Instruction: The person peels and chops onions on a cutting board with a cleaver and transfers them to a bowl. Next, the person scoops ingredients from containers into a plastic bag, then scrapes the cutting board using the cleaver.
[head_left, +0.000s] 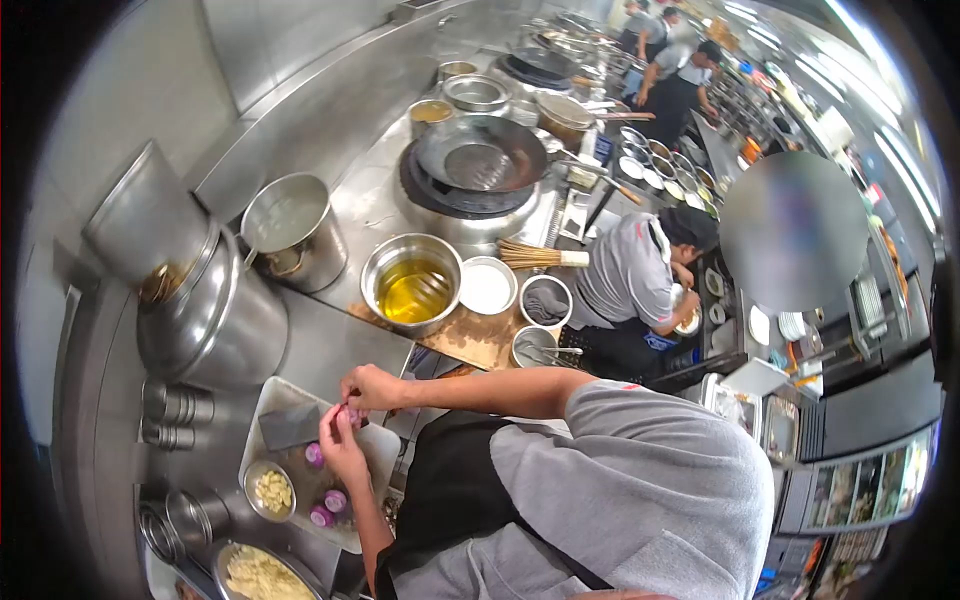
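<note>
The left hand (344, 447) and right hand (372, 388) pinch a purple onion (354, 411) over the tray (383, 450) at one o'clock; its long axis is hidden. At eight, a small bowl (249, 480) holds pale pieces (273, 492); loose onions (335, 500) lie around six.

- In the tray (383, 447): onions (322, 516), with the small bowl (248, 490) to their left in view.
- Above the tray in view: the board (470, 335), bearing the oil pot (412, 280).
- Left of the oil pot: the stockpot (318, 245).
- Behind it: the wok (480, 160).
</note>
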